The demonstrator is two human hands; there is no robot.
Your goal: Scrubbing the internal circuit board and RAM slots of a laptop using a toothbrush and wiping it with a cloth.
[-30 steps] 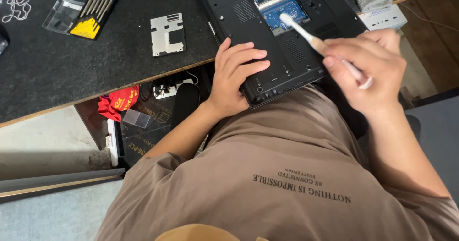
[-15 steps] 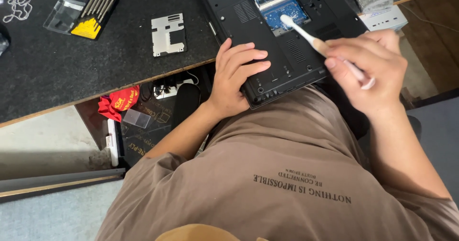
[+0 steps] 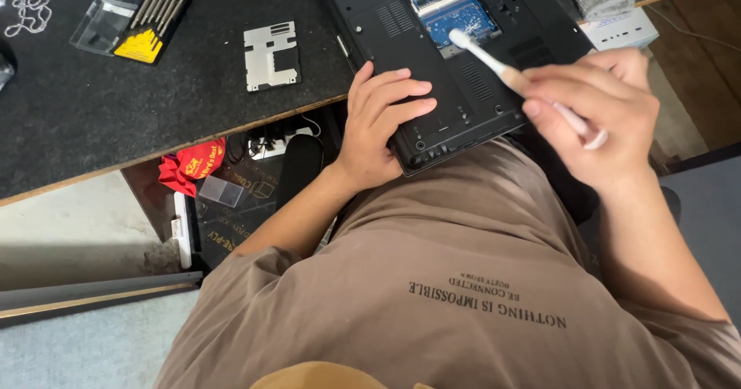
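An upturned black laptop (image 3: 455, 57) is seen on the dark work mat (image 3: 154, 111), its near corner overhanging the desk edge above the lap. A bay in the base is uncovered, and a blue circuit board (image 3: 455, 11) is exposed there.

Left hand (image 3: 380, 123): laid palm-down on the near left corner of the laptop base. Fingers are spread and extended flat, nothing grasped; the wrist is bent back, and the forearm is raised from below the desk edge.

Right hand (image 3: 602, 115): held above the right side of the laptop, slightly blurred. Fingers are curled round the handle of a white toothbrush (image 3: 513, 72), pinched by thumb and forefinger. The brush is angled up and left, and its head is placed at the lower edge of the blue board. The forearm is brought in from the lower right.

On the mat to the left, a silver metal cover plate (image 3: 270, 55) is laid flat, well apart from the laptop. Farther left, a precision screwdriver set (image 3: 135, 22) in a clear case is noted.
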